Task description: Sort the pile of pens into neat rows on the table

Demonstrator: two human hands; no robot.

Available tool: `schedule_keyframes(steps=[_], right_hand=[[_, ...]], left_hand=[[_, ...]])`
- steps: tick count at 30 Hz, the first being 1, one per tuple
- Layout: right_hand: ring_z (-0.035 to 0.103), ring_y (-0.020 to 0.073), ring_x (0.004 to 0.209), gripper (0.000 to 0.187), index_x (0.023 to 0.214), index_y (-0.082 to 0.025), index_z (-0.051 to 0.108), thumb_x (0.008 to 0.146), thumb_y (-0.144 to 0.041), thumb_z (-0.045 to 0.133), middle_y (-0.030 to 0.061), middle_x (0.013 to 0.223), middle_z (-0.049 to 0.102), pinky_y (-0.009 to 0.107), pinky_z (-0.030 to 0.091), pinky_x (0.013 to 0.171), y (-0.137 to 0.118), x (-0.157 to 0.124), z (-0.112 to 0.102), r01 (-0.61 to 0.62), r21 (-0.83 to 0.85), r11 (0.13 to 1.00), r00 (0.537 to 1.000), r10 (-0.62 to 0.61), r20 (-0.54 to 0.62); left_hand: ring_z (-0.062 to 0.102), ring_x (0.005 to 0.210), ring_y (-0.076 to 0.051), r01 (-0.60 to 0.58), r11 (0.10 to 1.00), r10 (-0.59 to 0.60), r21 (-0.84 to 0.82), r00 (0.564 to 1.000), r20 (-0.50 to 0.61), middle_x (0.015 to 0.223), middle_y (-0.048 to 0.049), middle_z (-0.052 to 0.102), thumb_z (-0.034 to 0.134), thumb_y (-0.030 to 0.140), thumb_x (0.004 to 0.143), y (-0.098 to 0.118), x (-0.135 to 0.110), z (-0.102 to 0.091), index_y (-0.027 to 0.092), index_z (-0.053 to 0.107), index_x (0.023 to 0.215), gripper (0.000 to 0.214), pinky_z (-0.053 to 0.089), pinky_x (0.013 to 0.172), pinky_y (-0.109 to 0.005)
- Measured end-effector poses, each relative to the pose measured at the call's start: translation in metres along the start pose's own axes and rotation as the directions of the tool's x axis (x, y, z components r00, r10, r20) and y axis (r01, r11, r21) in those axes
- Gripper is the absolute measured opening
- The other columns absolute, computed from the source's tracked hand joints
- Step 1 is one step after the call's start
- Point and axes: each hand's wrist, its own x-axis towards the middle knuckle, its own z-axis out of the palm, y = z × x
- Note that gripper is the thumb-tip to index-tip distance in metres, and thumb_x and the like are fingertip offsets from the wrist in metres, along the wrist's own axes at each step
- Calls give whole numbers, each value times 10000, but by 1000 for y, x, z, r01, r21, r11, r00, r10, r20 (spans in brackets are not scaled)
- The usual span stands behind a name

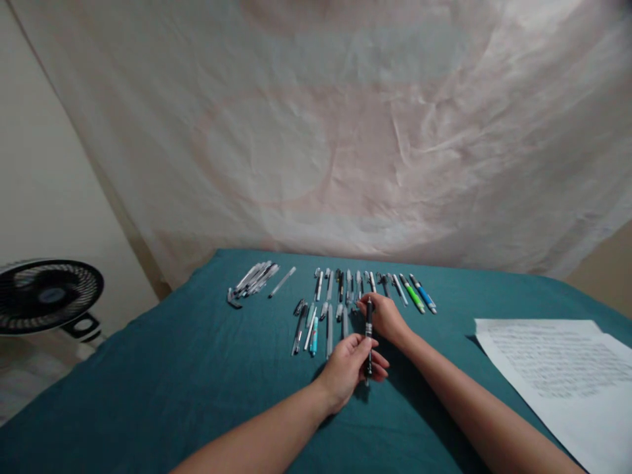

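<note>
A black pen point(368, 339) stands nearly lengthwise to my view, its lower half against the thumb of my left hand point(348, 368). That hand is closed on it, with the fingertips showing beyond the barrel. My right hand point(385, 317) is just behind the pen's upper end, its fingers drawn together near the back row of pens. Whatever lies between those right fingertips is hidden or too small to make out. Close by on the left lie clear pens point(330, 332) and a light-blue pen point(314, 336) in the front row.
The back row includes a green pen point(413, 293) and a blue pen point(423, 294). A pile of clear pens point(257, 278) and a single pen point(282, 282) lie at the left on the teal cloth point(197, 388). Written sheets point(553, 362) rest at right; a fan point(49, 296) stands left.
</note>
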Motion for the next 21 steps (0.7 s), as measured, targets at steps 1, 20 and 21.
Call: schedule_keyframes(steps=[1,20,21], right_hand=[[520,137,587,193,784,-159,581,761,-297,448,33,657,584,229,371,568,0,-1,0,-2,10,1000,1000,2,15],[532,152,705,115,787,-162,557,714,-166,468,63,758,573,217,343,620,-11,-5,6,4,-176,984,997,10,78],[537,155,723,121,794,-161,561,721,-169,464,68,768,576,218,343,628,-12,-5,6,11,-178,984,996,4,86]], left_hand=[[553,531,-105,-1,1000,1,7,1000,1,688,-38,594,474,479,721,0,0,0,144,433,880,373,401,556,-251],[427,465,-43,-35,999,36,31,998,-48,657,6,548,494,379,729,3,-1,-3,167,376,834,264,247,447,-182],[423,462,-42,-29,999,30,35,999,-46,656,6,547,493,385,728,3,-1,-3,167,376,837,271,239,443,-182]])
